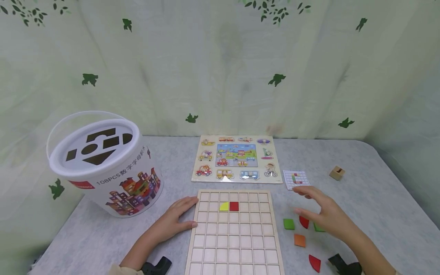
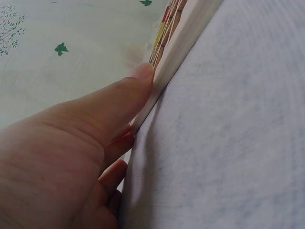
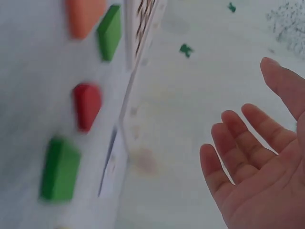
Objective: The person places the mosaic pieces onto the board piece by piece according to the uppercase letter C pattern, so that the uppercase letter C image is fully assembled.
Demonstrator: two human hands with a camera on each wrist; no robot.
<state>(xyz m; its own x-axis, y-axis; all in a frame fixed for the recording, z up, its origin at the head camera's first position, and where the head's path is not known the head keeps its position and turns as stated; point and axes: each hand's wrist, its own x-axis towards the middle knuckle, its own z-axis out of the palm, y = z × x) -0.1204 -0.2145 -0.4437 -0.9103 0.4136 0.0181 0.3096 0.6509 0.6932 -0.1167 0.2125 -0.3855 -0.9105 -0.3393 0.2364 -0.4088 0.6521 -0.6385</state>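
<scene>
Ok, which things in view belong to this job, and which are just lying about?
Seemingly in the job:
grid board, left hand at its edge
yellow piece and red square set in it
loose green pieces, red wedges and orange square beside it
small pattern card

Probably just lying about:
white bucket
picture puzzle
small wooden block

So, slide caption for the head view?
Left hand touches a pale wooden grid board; empty right hand hovers near red, green and orange tiles.

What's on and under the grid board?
The grid board shows a yellow piece and red square, side by side. Its near end is out of frame; anything underneath is covered.
</scene>
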